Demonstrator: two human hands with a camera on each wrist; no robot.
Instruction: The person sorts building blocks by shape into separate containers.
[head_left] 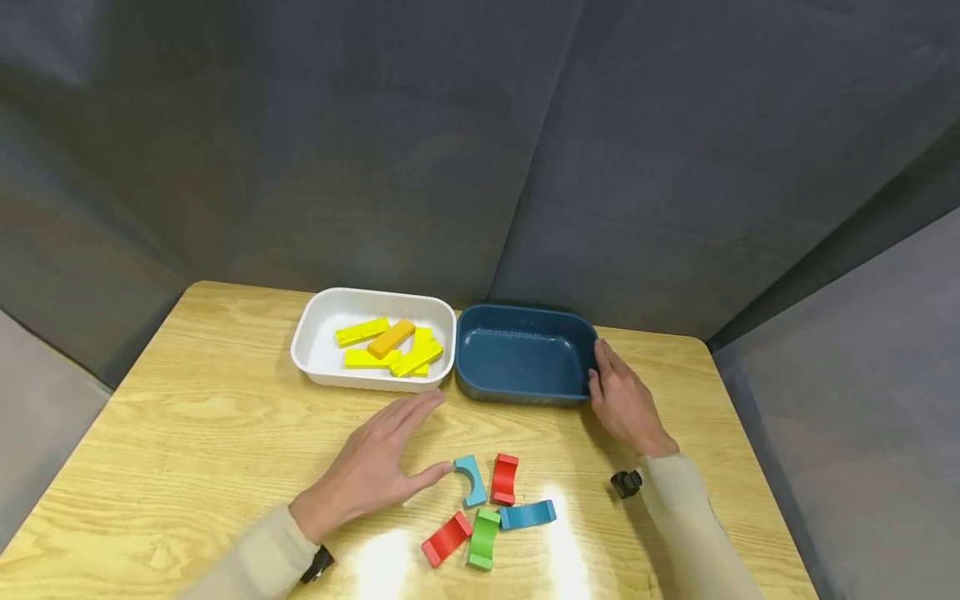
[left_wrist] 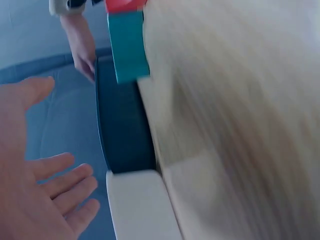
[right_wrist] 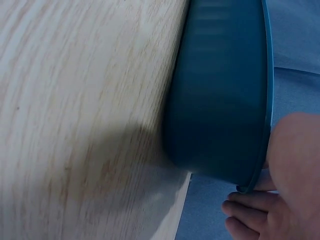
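My left hand [head_left: 375, 462] is spread with straight fingers and holds nothing, between the white tub [head_left: 318, 377] and a group of blocks. Its thumb tip appears beside the light blue arch block [head_left: 471, 482]; whether they touch I cannot tell. My right hand [head_left: 626, 400] rests its extended fingers against the right end of the dark blue tub [head_left: 517, 393], seen also in the right wrist view, where the fingers [right_wrist: 250, 202] lie by the rim. Near the arch block lie a red block [head_left: 505, 479], a blue block [head_left: 528, 515], a green block [head_left: 483, 540] and another red block [head_left: 447, 540].
Several yellow blocks [head_left: 363, 332] and an orange block [head_left: 392, 339] lie in the white tub. Both tubs stand side by side at the back of the wooden table [head_left: 187, 433]. Grey cloth walls [head_left: 390, 150] rise behind and at the sides.
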